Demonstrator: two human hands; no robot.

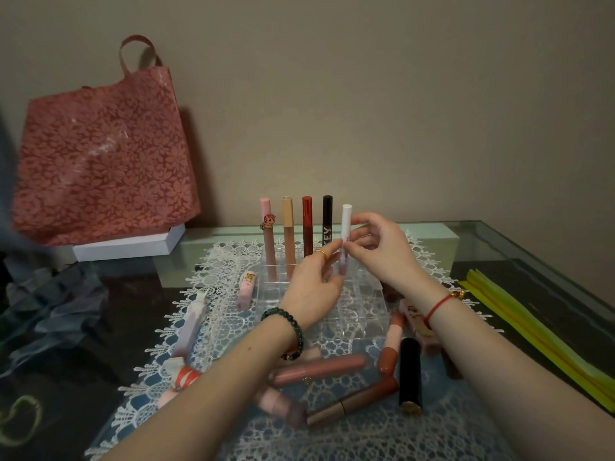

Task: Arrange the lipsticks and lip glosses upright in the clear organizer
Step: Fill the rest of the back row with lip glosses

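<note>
A glass worktop (499, 241) ran along a beige wall, and a red floral bag (100, 154) stood at its far left on a flat white box (133, 244). A white lace runner (213, 314) covered the middle of the worktop, and yellow strips (532, 334) lay along the right side. On the runner sat the clear organizer (366, 314), with four tubes upright in its back row: a pink gloss with a unicorn charm (268, 234), a beige gloss (288, 227), a red gloss (307, 224) and a black tube (327, 221). Both hands met above the organizer's back right part. The left hand (312, 287), wearing a gold ring and a dark bead bracelet, and the right hand (379, 247), with a red string at the wrist, each had a fingertip grip closed on a white-capped gloss (346, 227), held upright just right of the black tube; whether its base sat in a compartment could not be told. Loose tubes lay on the runner near the forearms, among them a long pink tube (319, 369), a black lipstick (411, 374) and a brown tube (352, 400).
</note>
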